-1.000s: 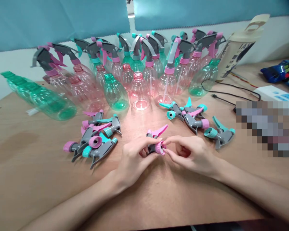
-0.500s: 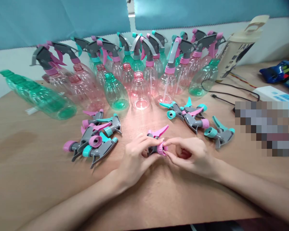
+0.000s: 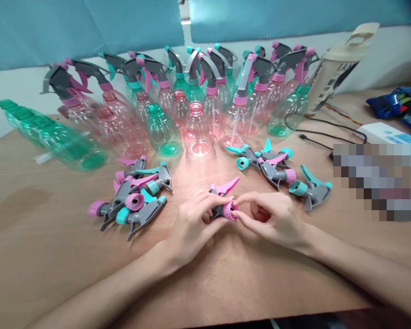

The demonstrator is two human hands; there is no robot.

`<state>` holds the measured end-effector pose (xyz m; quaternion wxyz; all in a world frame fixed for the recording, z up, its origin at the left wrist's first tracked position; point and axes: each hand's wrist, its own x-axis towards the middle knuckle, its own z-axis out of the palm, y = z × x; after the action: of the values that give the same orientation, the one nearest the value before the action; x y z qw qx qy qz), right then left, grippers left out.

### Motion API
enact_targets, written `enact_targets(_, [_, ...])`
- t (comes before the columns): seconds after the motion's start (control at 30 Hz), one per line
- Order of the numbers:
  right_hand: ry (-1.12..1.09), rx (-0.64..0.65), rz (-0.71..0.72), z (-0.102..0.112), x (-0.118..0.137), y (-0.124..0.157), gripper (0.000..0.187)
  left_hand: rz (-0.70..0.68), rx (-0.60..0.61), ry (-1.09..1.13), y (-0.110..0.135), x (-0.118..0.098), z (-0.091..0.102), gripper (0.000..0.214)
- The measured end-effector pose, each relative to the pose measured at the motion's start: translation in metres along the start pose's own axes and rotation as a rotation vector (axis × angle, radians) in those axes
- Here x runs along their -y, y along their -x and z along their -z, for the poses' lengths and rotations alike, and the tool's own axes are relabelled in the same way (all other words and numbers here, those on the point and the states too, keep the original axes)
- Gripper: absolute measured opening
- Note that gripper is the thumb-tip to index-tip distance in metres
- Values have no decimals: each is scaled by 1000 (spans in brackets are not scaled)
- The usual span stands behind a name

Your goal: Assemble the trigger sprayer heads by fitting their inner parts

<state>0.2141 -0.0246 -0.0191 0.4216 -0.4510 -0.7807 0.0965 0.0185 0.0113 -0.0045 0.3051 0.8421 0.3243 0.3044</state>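
Near the middle of the table, a grey and pink trigger spray head lies sideways between my hands. My left hand is closed on its grey body, thumb and forefinger near the collar. With thumb and forefinger, my right hand pinches the rim of the pink collar, whose opening faces right. The fingertips partly cover the collar, so its inside barely shows. To the left lies a pile of loose spray heads in pink, teal and grey. Several more spray heads lie to the right.
Behind stand rows of pink and green bottles, some with spray heads, like the open pink bottle. Green bottles lie at the left. A cream tumbler, a black cable, a white box and blue packets occupy the right.
The view has shifted very slightly. Both hands keep their hold on the spray head, and the right fingertips have moved a little at the pink collar's rim.
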Motion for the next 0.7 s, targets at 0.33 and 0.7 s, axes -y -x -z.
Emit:
enact_targets(0.33, [-30,61,-53,3,0,1,20,20,-45,-2,0,0,0,27])
enact_targets(0.7, [-70,6,-45,-5,5,2,11,-9,1,53,-1,2,-2,22])
